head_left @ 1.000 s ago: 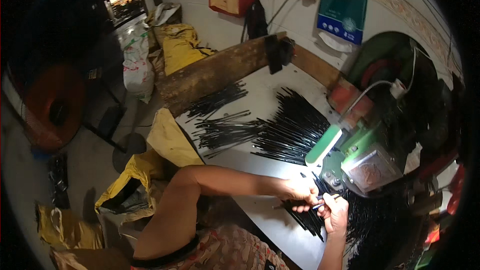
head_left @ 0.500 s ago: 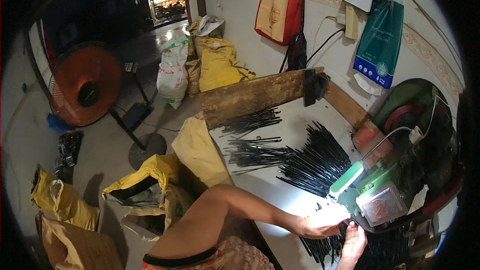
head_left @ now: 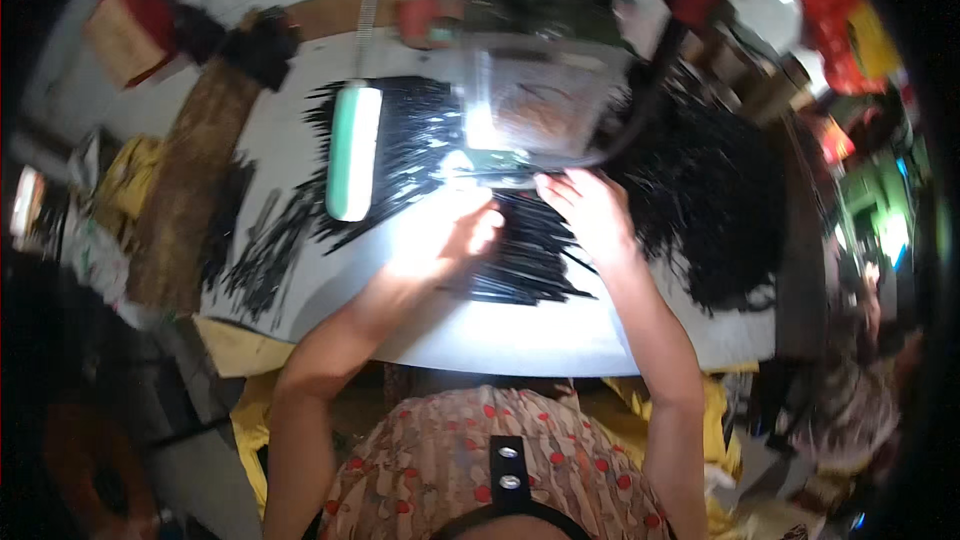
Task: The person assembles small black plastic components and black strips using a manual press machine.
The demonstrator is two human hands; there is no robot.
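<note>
Both hands work at the front of a green machine with a clear cover, under a bright lamp. Glare washes out my left hand; its fingers are curled, with the tips at the machine's front edge. Across from it, my right hand has thumb and fingers pinched together at the same edge. A thin dark line runs between the fingertips, but blur hides whether it is a held rod. Beneath the hands lies a bundle of thin black rods on the white tabletop.
Left of the machine hangs a green-and-white lamp over more black rods. A big tangled heap of black strips covers the table's right side. A wooden board edges the left. Yellow sacks stand below the table.
My view has swung right and down, so the machine now sits ahead of me and both forearms show. My hands stay close together at the machine's front.
</note>
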